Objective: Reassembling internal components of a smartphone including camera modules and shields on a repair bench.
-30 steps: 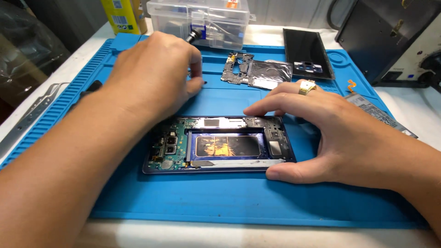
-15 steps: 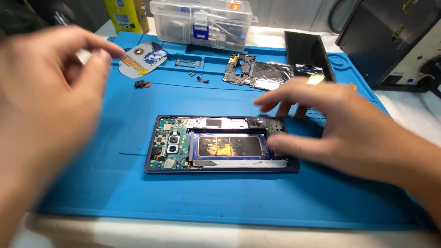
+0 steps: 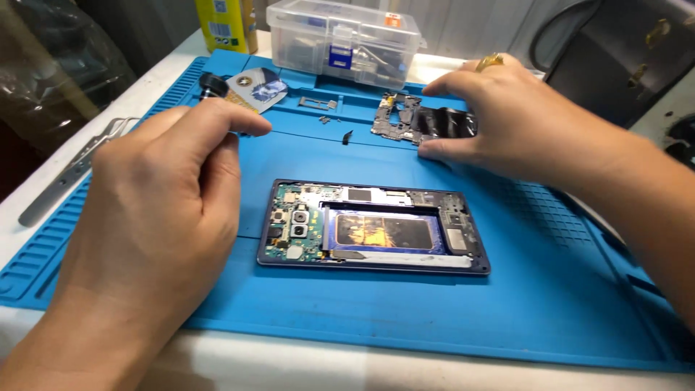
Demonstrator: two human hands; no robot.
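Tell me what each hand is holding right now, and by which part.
The right hand grips the removed inner phone part by its dark right end. The left hand has fingers pinched together; whether anything is between them cannot be told.

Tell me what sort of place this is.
Likely a phone repair bench. An opened smartphone with exposed circuit board and battery lies on a blue silicone work mat, a clear plastic parts box stands behind, and the right hand touches a removed black phone part.

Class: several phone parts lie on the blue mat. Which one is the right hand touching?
The dark inner cover plate at the mat's far edge: the right hand pinches its end. The opened phone lies mid-mat untouched, and the small bracket lies apart to the left.
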